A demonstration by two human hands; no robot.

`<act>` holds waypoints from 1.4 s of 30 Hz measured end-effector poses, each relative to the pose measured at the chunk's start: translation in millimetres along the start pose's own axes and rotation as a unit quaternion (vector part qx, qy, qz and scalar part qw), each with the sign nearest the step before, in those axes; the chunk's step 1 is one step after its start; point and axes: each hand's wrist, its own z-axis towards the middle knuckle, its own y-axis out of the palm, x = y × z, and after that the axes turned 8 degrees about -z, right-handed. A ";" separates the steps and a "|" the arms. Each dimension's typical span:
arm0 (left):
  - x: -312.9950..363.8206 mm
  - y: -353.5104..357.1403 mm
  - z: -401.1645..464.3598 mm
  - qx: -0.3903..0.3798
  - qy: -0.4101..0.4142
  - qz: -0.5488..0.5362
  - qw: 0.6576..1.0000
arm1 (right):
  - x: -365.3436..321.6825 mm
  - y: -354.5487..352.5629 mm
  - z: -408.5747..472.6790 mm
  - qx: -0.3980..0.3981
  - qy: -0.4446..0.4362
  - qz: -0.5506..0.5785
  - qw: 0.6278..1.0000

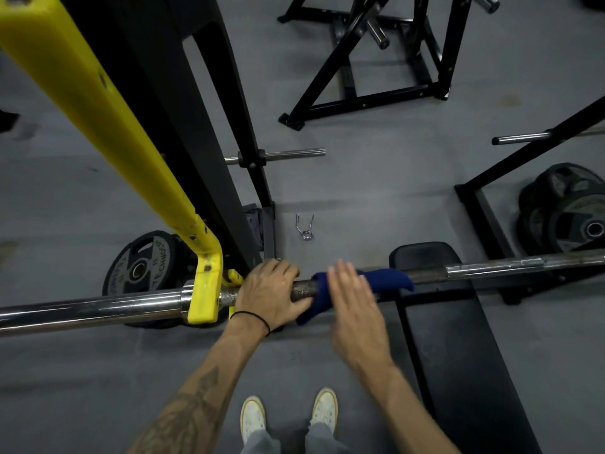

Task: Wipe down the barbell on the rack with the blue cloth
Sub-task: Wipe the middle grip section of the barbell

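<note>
My left hand [270, 291] grips the bar [491, 268], fingers curled over the top, just beside the yellow hook [204, 290] that carries it on the rack [196, 126]. My right hand [352, 304] is flat, fingers straight and together, over the cloth [389, 278]. It is blurred, so I cannot tell whether the palm presses the cloth or hovers just above it.

The cloth is draped over the bar, immediately right of my left hand. One end hangs down under my left thumb and the other reaches out past my right fingertips.

I judge the wiping to be barely under way: the cloth sits near the hook end, and the long dull stretch of bar to the right of my right hand looks unwiped. Next, my right hand needs to close round cloth and bar together and slide along to the right, while my left keeps the bar from rolling. The chrome sleeve left of the hook also remains.

Counted: one bar, one cloth, one yellow hook in view. One bench [458, 339] lies below the bar, right of my right hand. One spring clip [305, 227] lies on the floor beyond my hands. One plate [140, 267] leans left of my left hand. A stack of plates [566, 208] lies far right; I cannot count it for certain. My two shoes [252, 417] are below.
</note>
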 end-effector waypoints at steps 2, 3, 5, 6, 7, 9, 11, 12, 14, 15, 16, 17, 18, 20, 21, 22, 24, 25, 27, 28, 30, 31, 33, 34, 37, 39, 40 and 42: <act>-1.4 -1.2 -0.5 0.000 0.006 0.011 1.000 | 37.7 -2.4 -6.5 0.007 0.064 -0.013 0.998; -1.2 -1.5 -0.9 0.004 0.005 0.015 1.000 | 49.2 -4.2 -6.4 0.002 0.104 -0.017 0.994; 0.3 -1.0 -1.2 0.015 -0.001 0.014 1.000 | 43.4 -6.0 1.4 -0.009 0.186 -0.017 0.982; 1.2 -0.2 -0.2 0.021 -0.008 0.015 1.000 | 29.1 -5.5 7.3 -0.015 0.214 -0.007 0.977; 2.3 0.6 0.9 0.027 -0.019 0.018 0.999 | 10.6 -4.7 12.0 -0.020 0.220 0.001 0.975; 4.6 2.6 2.1 0.033 -0.043 0.030 0.998 | -21.5 -4.9 13.9 -0.033 0.143 0.002 0.989; 5.8 2.9 3.5 0.030 -0.058 0.037 0.997 | -14.5 -5.5 7.6 -0.033 0.009 -0.001 0.999; 6.2 3.0 3.2 0.027 -0.063 0.038 0.997 | 4.2 -5.1 5.2 -0.026 -0.033 -0.007 0.999; 6.7 3.6 3.0 0.026 -0.068 0.041 0.997 | 45.9 -3.8 0.2 -0.020 -0.003 -0.010 1.000; 7.1 4.0 3.0 0.027 -0.068 0.043 0.996 | 60.3 -6.1 -2.5 -0.010 0.061 -0.008 0.998; 6.9 4.8 3.2 0.030 -0.069 0.045 0.996 | 62.4 -7.9 -3.0 0.000 0.126 -0.011 0.992; 6.5 5.8 3.6 0.032 -0.070 0.046 0.996 | 48.7 -8.6 0.1 -0.001 0.177 -0.004 0.984; 6.2 6.9 3.8 0.032 -0.072 0.048 0.996 | 27.3 -7.2 5.2 0.008 0.211 0.024 0.977; 5.7 9.3 3.8 0.028 -0.076 0.051 0.995 | -20.1 -9.7 12.0 0.012 0.175 0.070 0.982; 5.4 10.1 3.3 0.029 -0.078 0.051 0.995 | -35.0 -10.8 10.7 -0.008 0.103 0.061 0.993; 5.2 10.5 3.6 0.028 -0.079 0.052 0.995 | -36.1 -8.9 7.4 -0.023 0.015 0.040 0.999; 5.5 9.4 3.9 0.022 -0.083 0.056 0.995 | -0.4 -4.5 3.7 -0.011 -0.076 0.022 0.997; 6.1 8.4 4.0 0.021 -0.083 0.056 0.995 | 22.0 -1.8 0.7 -0.005 -0.064 0.020 0.998; 7.4 7.0 3.9 0.023 -0.083 0.055 0.995 | 58.1 -2.9 -6.6 0.026 0.050 0.021 0.998; 7.6 6.2 3.6 0.025 -0.084 0.058 0.995 | 61.8 -5.0 -5.8 0.033 0.116 0.016 0.993; 7.6 6.9 3.6 0.026 -0.085 0.062 0.994 | 29.7 -4.0 4.4 0.023 0.202 0.028 0.979; 7.4 8.2 3.9 0.027 -0.084 0.064 0.994 | 4.9 -3.9 8.8 0.011 0.207 0.045 0.977; 7.3 10.2 3.5 0.031 -0.086 0.070 0.993 | -34.5 -6.8 9.5 -0.020 0.123 0.077 0.989; 7.2 10.5 3.7 0.030 -0.088 0.072 0.993 | -36.4 -9.5 6.9 -0.027 0.052 0.088 0.994; 7.6 8.7 4.5 0.021 -0.091 0.063 0.994 | 18.0 -11.5 2.9 -0.021 -0.040 0.035 0.998; 9.6 6.5 4.4 0.022 -0.089 0.060 0.994 | 52.1 -12.0 -3.0 0.011 0.073 0.029 0.997; 10.1 5.8 4.2 0.027 -0.090 0.062 0.994 | 51.6 -12.5 -2.4 0.016 0.134 0.028 0.990; 10.5 7.0 4.3 0.028 -0.090 0.066 0.993 | 16.2 -8.0 3.8 -0.003 0.194 0.033 0.980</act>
